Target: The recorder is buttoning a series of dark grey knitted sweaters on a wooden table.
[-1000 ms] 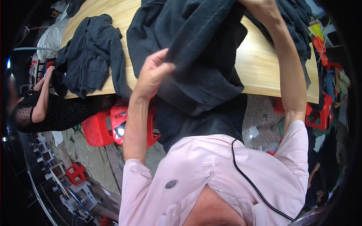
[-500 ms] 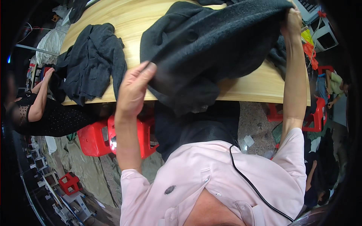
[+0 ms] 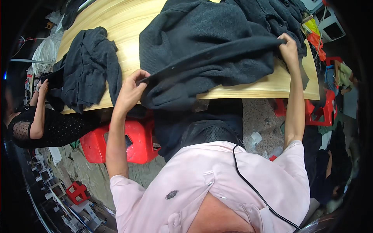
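Note:
A dark grey knitted cardigan (image 3: 210, 58) is spread over the near edge of the wooden table (image 3: 128, 39), one part of it hanging below the edge. My left hand (image 3: 132, 90) pinches one end of its long buttoned front band. At the band's other end, my right hand (image 3: 288, 48) is closed on the fabric. Between the two hands the band is stretched nearly straight, with small buttons along it. Part of the cardigan below the band lies in folds.
Another dark grey garment (image 3: 91, 66) lies at the left, beside a person in black (image 3: 42, 124) whose hands hold dark cloth. More dark garments (image 3: 272, 15) are heaped at the back right. Red plastic stools (image 3: 134, 141) stand under the table's left edge.
The cardigan has come down from being lifted up and now rests on the table. My right hand has lowered toward me; my left hand has shifted slightly left and down.

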A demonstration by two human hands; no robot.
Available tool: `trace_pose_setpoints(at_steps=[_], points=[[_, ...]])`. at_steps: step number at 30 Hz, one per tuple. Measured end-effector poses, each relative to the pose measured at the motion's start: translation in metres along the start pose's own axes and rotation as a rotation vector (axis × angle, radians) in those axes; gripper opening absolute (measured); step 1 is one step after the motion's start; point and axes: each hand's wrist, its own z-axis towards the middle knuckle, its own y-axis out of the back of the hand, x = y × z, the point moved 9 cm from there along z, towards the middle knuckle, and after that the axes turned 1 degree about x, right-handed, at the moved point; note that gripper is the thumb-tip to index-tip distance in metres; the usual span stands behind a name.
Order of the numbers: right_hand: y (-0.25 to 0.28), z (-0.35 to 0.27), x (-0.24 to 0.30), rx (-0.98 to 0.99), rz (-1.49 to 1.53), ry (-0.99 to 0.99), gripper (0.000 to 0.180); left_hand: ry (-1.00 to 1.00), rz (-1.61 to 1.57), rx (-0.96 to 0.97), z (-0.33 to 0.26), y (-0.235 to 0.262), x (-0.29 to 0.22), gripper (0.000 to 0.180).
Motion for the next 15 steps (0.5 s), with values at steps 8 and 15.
trace_pose_setpoints(at_steps=[8,15], points=[[-0.068,-0.094,0.169,0.296,-0.461,0.433,0.091,-0.096,-0.121,0.080,0.029,-0.024,-0.052,0.018],[-0.053,-0.107,0.158,0.243,-0.423,0.655,0.029,-0.360,0.748,-0.220,0.115,-0.023,-0.031,0.097]])
